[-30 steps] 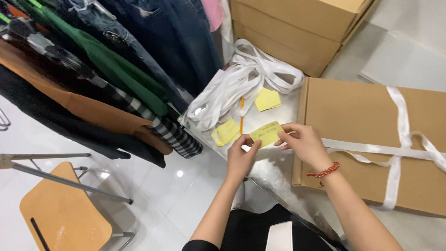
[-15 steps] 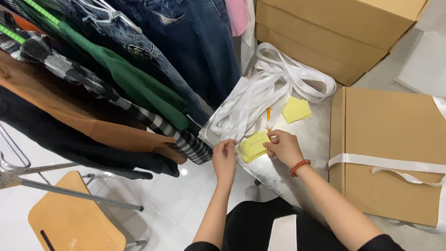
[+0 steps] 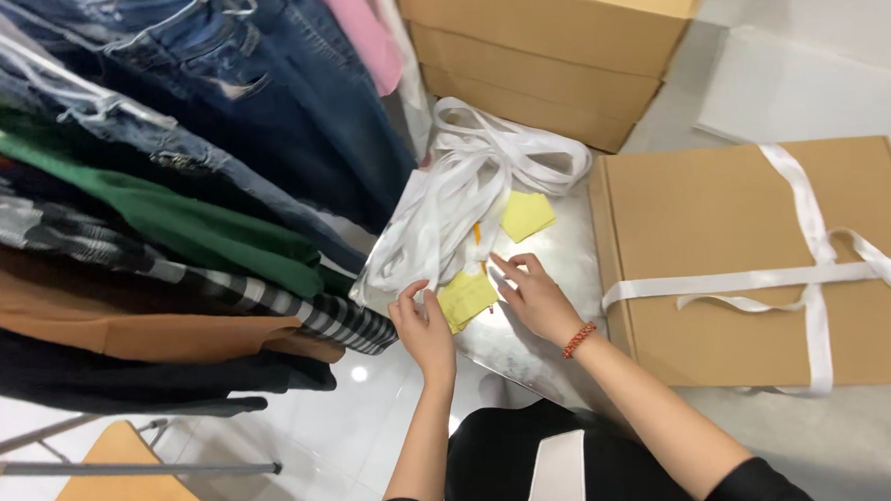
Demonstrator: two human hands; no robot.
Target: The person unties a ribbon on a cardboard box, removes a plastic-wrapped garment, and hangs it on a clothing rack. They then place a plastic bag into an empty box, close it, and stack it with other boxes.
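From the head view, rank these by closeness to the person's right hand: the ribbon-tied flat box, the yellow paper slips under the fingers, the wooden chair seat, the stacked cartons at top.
1. Yellow paper slips: at the fingertips of the right hand, to its left.
2. Ribbon-tied flat box: just to the hand's right.
3. Stacked cartons: beyond the hand, at the top.
4. Wooden chair seat: far lower left, past the left hand.

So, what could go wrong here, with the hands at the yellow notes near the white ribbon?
1. The left hand and right hand press on the yellow notes right beside the loose ribbon; a finger might catch a loop and drag the heap.
2. The notes lie near the table edge, so they could slide off to the floor.
3. The pencil lies partly under the ribbon and may roll away unseen.
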